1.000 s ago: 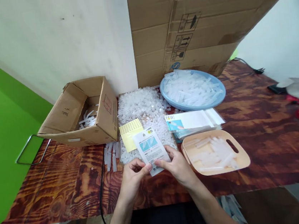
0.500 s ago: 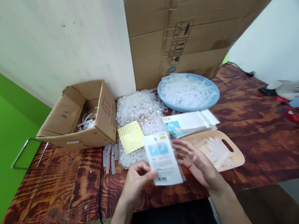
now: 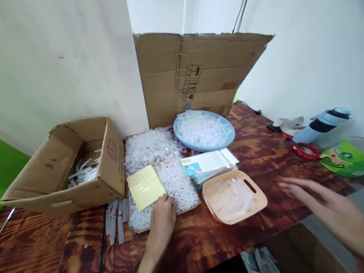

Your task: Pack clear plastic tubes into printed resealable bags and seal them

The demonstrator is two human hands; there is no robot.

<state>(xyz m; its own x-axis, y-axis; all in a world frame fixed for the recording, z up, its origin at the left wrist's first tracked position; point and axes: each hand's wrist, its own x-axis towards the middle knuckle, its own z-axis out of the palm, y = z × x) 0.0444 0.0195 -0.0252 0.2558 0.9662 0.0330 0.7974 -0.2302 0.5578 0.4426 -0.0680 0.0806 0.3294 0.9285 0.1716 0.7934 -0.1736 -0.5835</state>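
My left hand is closed at the near edge of the small clear pieces, beside the lower right corner of a yellow sticker sheet. What its fingertips grip, if anything, is hidden. Over the right part of the table, my right hand is stretched out with its fingers apart and holds nothing. Between the hands sits a peach tray with translucent strips. Behind it lies a stack of printed clear packets.
A cardboard box with white strips stands at the left. A blue basin heaped with strips is at the back, before a cardboard sheet. Rightward are red tape, a blue bottle and a green package.
The white printed packet that was between my hands is gone from view. My left hand has moved to the clear pieces; my right hand has swung far right. The view has shifted rightward.
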